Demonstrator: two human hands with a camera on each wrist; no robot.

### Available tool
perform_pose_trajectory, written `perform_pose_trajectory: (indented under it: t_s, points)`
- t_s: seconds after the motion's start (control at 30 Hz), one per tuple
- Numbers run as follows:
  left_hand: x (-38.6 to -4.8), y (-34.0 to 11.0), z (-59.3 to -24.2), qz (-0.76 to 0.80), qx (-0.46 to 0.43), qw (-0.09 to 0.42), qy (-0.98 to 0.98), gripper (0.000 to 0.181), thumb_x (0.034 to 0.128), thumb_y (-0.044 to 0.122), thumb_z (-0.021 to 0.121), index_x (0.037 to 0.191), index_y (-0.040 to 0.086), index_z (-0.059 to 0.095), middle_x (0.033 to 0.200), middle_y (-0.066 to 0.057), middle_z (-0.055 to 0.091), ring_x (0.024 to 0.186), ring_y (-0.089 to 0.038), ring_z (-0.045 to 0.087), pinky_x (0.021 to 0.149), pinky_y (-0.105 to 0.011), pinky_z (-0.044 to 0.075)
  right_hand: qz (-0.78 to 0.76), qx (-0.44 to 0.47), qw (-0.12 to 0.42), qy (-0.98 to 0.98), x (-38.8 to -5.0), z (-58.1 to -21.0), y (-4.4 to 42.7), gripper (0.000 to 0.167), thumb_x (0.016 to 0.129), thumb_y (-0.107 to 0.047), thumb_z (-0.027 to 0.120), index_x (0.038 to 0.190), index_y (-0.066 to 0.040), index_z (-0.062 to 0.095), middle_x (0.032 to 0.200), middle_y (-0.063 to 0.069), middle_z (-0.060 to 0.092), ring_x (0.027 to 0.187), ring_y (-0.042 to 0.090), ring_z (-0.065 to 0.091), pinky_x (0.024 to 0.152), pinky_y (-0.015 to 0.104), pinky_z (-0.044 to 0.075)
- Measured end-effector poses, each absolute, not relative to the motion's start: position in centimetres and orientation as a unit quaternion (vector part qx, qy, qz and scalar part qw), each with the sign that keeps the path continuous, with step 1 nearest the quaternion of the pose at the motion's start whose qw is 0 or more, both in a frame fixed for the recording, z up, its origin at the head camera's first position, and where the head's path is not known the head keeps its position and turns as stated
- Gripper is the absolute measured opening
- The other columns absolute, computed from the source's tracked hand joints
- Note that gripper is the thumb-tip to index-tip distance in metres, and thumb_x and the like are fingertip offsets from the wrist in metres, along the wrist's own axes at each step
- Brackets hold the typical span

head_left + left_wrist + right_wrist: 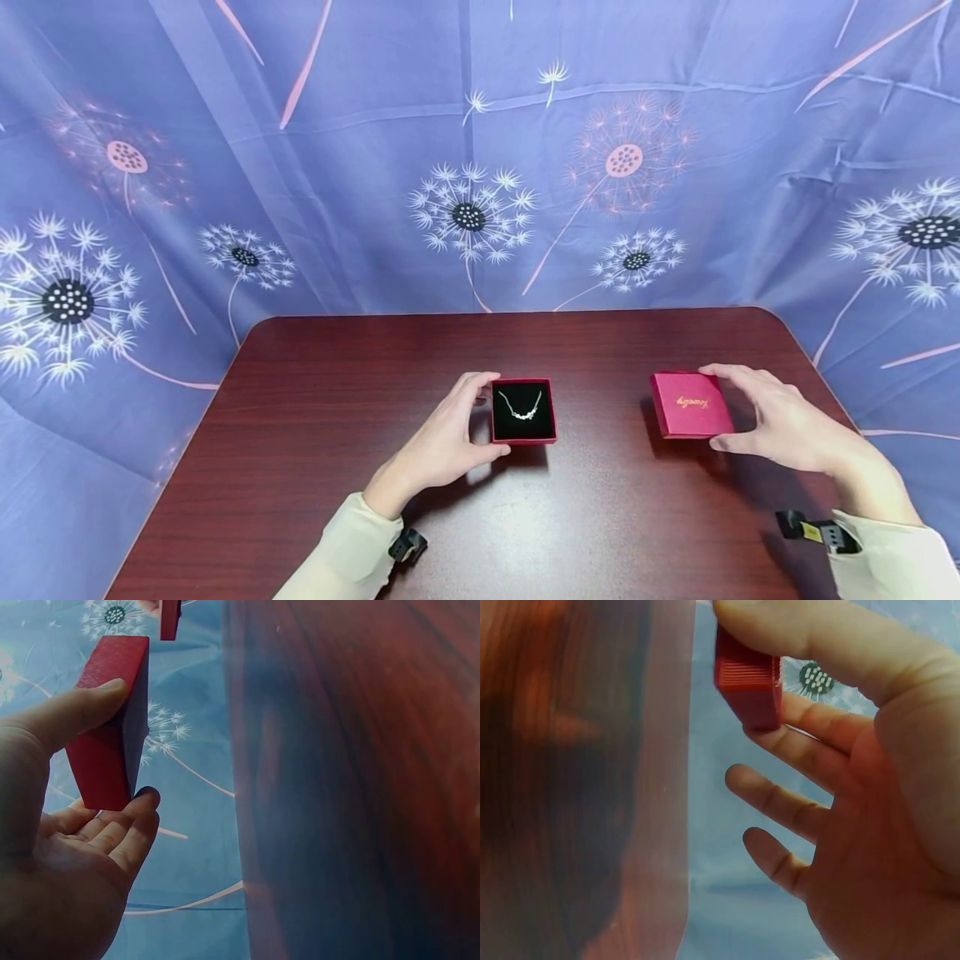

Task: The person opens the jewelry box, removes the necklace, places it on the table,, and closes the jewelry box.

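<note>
My left hand [450, 437] pinches the base of a small red jewelry box [524, 442] between thumb and fingers. A silver-coloured necklace [525, 414] lies on the black lining inside it. In the left wrist view the box base [109, 761] is held above the table, seen from its side and underside. My right hand [795, 421] grips the red box lid [692, 406] by its right side, gold lettering facing up. The right wrist view has the lid [750, 682] between thumb and fingers, with two fingers spread free below it.
A dark red-brown wooden table [360, 358] lies under both hands, its far corners rounded. Behind it hangs a blue cloth [360, 167] with a dandelion pattern. Each wrist wears a small black camera, such as the left wrist camera [408, 546].
</note>
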State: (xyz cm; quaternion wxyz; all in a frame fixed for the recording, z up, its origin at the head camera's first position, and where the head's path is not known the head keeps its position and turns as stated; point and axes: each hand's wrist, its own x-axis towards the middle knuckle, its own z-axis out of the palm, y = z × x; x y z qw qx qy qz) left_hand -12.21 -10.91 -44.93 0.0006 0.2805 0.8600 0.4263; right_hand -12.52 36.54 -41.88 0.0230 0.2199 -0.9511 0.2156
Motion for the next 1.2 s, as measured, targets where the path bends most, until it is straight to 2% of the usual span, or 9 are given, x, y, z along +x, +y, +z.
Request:
perform_pose_trajectory:
  t_s: [0.27, 0.47, 0.9, 1.2]
  points:
    - [-12.2, -10.9, -45.1, 0.424, 0.281, 0.001, 0.861, 0.093, 0.0808, 0.019, 0.094, 0.157, 0.011, 0.04, 0.149, 0.002, 0.049, 0.134, -0.011, 0.05, 0.117, -0.038, 0.042, 0.21, 0.194, -0.019, -0.958, -12.6, -42.6, 38.1, 0.095, 0.069, -0.033, 0.101, 0.147, -0.014, 0.051, 0.135, 0.017, 0.06, 0.12, 0.04, 0.05, 0.086, 0.063, 0.037]
    - [-12.3, -11.0, -45.2, 0.421, 0.28, 0.003, 0.862, 0.094, 0.081, 0.019, 0.094, 0.157, 0.01, 0.04, 0.149, 0.001, 0.048, 0.135, -0.014, 0.05, 0.117, -0.039, 0.041, 0.201, 0.181, -0.046, -0.962, -12.7, -43.0, 38.6, 0.094, 0.07, -0.036, 0.099, 0.147, -0.013, 0.051, 0.138, 0.021, 0.059, 0.122, 0.044, 0.049, 0.086, 0.064, 0.036]
    - [-12.2, -10.9, -45.1, 0.423, 0.287, 0.002, 0.86, 0.094, 0.081, 0.017, 0.094, 0.156, 0.003, 0.04, 0.149, -0.001, 0.048, 0.135, -0.016, 0.051, 0.117, -0.04, 0.042, 0.194, 0.186, -0.05, -0.962, -12.6, -43.6, 38.8, 0.096, 0.067, -0.04, 0.1, 0.146, -0.013, 0.053, 0.14, 0.022, 0.058, 0.125, 0.048, 0.048, 0.083, 0.065, 0.036]
    - [-12.1, -10.9, -45.0, 0.419, 0.283, 0.007, 0.862, 0.094, 0.0817, 0.018, 0.094, 0.157, 0.006, 0.039, 0.151, 0.0, 0.047, 0.138, -0.015, 0.049, 0.118, -0.04, 0.04, 0.186, 0.182, -0.061, -0.964, -12.5, -44.0, 38.9, 0.098, 0.068, -0.04, 0.1, 0.147, -0.011, 0.052, 0.141, 0.024, 0.058, 0.122, 0.047, 0.048, 0.082, 0.063, 0.037]
